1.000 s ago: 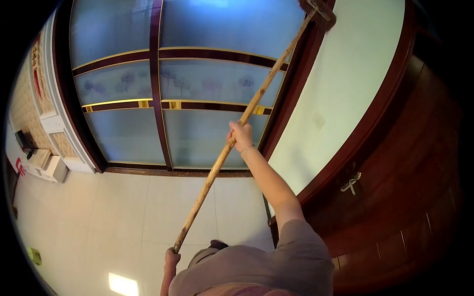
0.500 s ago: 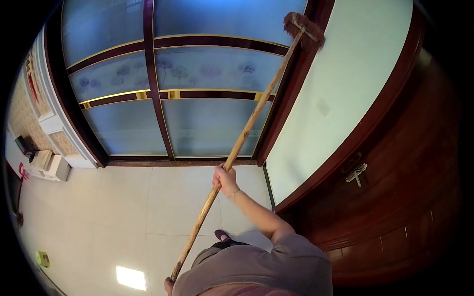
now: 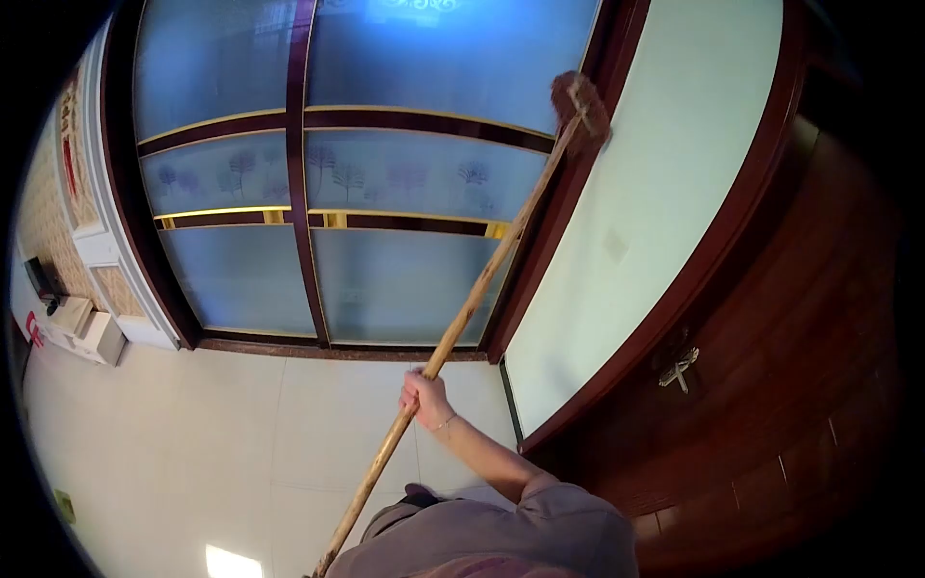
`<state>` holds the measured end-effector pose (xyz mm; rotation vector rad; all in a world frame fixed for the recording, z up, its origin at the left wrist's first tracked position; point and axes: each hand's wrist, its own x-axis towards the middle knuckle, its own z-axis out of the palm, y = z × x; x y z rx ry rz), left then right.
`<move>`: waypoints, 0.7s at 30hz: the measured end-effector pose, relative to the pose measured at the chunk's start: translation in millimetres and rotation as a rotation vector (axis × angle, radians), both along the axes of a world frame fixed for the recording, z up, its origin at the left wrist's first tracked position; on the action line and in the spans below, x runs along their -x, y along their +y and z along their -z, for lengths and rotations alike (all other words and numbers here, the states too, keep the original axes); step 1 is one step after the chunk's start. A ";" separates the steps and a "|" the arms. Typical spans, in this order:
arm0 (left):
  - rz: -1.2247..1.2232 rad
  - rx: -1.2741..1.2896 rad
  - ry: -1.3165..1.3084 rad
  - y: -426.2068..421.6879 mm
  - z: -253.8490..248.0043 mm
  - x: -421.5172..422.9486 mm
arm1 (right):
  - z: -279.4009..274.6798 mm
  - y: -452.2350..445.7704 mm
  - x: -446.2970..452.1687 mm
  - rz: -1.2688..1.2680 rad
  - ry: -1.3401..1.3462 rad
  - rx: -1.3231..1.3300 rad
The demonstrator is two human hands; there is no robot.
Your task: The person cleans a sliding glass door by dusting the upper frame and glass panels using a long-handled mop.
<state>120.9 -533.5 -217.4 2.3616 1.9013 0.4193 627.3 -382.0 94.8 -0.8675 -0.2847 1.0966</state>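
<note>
My right hand [image 3: 424, 397] is closed around the middle of a long wooden broom handle [image 3: 458, 323]. The broom slants up and away to the right. Its brown, bristly head [image 3: 581, 108] is at the dark red door frame [image 3: 602, 63], between the frosted glass sliding door [image 3: 434, 67] and the pale green wall [image 3: 665, 183]; whether it presses on the frame I cannot tell. The handle's lower end runs to the bottom edge of the view beside my body. My left hand is out of sight there.
At the right is a dark red wooden door [image 3: 761, 385] with a metal handle [image 3: 680, 370]. A white cabinet [image 3: 96, 337] stands far left on the pale tiled floor [image 3: 193, 433]. A green object [image 3: 65, 506] lies at the lower left.
The broom head has come down a little along the frame. The whole scene sits lower as the view tilted up, and my left hand, seen earlier on the handle's lower end, has left the view.
</note>
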 end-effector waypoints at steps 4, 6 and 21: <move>-0.282 0.511 -0.481 83.2 20.8 -89.9 | -73.9 39.6 -45.6 0.071 -0.264 -0.231; -0.241 0.359 -0.509 111.7 1.0 -143.5 | -126.3 58.4 -70.8 0.178 -0.346 -0.267; -0.047 0.155 -0.534 170.6 -139.1 -257.9 | -242.6 105.5 -159.5 0.163 -0.469 -0.387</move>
